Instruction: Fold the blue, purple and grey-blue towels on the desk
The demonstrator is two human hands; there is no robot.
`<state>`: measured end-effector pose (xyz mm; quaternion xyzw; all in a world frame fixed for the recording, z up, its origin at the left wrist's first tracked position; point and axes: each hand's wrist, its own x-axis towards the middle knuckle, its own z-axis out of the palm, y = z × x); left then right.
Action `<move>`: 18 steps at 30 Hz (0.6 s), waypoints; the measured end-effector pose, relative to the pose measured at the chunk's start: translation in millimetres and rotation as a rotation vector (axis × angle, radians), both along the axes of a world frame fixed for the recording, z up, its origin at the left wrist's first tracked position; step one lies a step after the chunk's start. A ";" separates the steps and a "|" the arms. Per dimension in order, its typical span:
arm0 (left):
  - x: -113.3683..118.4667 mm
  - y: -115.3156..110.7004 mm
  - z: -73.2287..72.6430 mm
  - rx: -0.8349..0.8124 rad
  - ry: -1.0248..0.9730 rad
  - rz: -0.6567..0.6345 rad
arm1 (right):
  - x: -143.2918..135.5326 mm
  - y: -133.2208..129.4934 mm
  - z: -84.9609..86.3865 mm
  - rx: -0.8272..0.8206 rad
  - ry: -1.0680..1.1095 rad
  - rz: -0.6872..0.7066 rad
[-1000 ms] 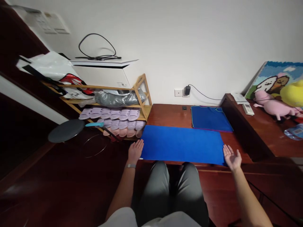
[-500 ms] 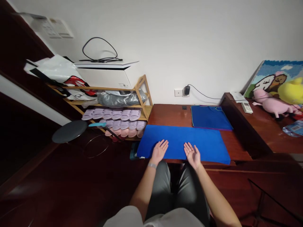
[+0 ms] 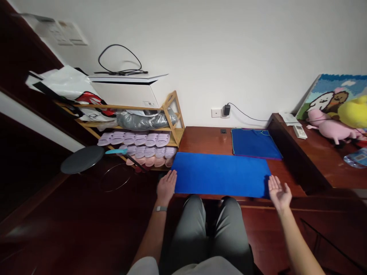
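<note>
A bright blue cloth [image 3: 222, 175] lies flat along the front of the reddish-brown wooden desk [image 3: 203, 138]. My left hand [image 3: 166, 187] is at the cloth's left end, fingers stretched out and holding nothing. Whether it touches the edge I cannot tell. At the opposite end is my right hand [image 3: 280, 193], palm turned up, fingers extended and nothing in it. Its fingertips are near the cloth's right front corner. Behind the cloth, to the right, lies a darker blue folded cloth [image 3: 255, 143] with a coloured stitched edge.
Left of the desk stands a wooden rack [image 3: 175, 114] with several pairs of slippers [image 3: 143, 139] and a white box [image 3: 123, 91]. A round dark stool [image 3: 82, 159] is beside it. On the right, a raised surface bears a pink plush toy [image 3: 329, 128]. A black plug [image 3: 226, 110] sits in the wall.
My hands have moved apart, the left one leftward and the right one rightward, from over the cloth to its two ends. The cloth's front and side edges look straighter now.
</note>
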<state>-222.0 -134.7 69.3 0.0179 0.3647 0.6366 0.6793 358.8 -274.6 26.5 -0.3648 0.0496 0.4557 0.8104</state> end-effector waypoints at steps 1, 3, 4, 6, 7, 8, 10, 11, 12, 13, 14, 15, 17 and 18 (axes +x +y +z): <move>23.3 -0.7 1.2 0.021 -0.014 -0.061 | -21.8 8.5 5.4 0.039 0.017 0.061; 81.0 -3.4 2.1 0.034 -0.040 -0.202 | -77.8 29.6 13.4 0.097 0.074 0.236; 112.8 -5.5 1.2 0.041 -0.067 -0.285 | -109.0 40.9 15.0 0.116 0.116 0.335; 172.2 -10.7 -4.0 0.024 -0.106 -0.468 | -167.7 61.2 13.1 0.130 0.201 0.499; 195.4 -13.0 -7.9 0.000 -0.106 -0.540 | -190.8 69.0 10.0 0.126 0.230 0.559; 211.7 -14.5 -12.3 -0.025 -0.097 -0.580 | -206.9 74.7 6.3 0.115 0.250 0.597; 218.8 -13.6 -20.5 -0.067 -0.081 -0.592 | -213.8 78.6 -1.6 0.085 0.253 0.608; 209.0 -11.0 -23.4 -0.082 -0.071 -0.563 | -203.9 76.6 -5.0 0.071 0.241 0.584; 191.1 -7.2 -25.3 -0.091 -0.058 -0.520 | -186.0 72.1 -7.8 0.059 0.222 0.544; 166.4 -2.5 -26.1 -0.094 -0.043 -0.465 | -161.4 65.4 -10.0 0.047 0.198 0.494; 137.0 2.4 -25.9 -0.101 -0.014 -0.397 | -132.2 56.7 -11.9 0.033 0.171 0.432; 104.8 7.1 -25.0 -0.091 0.012 -0.320 | -100.4 46.8 -13.5 0.014 0.142 0.360; 41.0 14.5 -21.9 -0.099 0.066 -0.129 | -38.2 25.8 -16.4 -0.041 0.077 0.177; 13.7 16.8 -20.1 -0.118 0.091 -0.036 | -11.9 16.6 -17.6 -0.058 0.046 0.089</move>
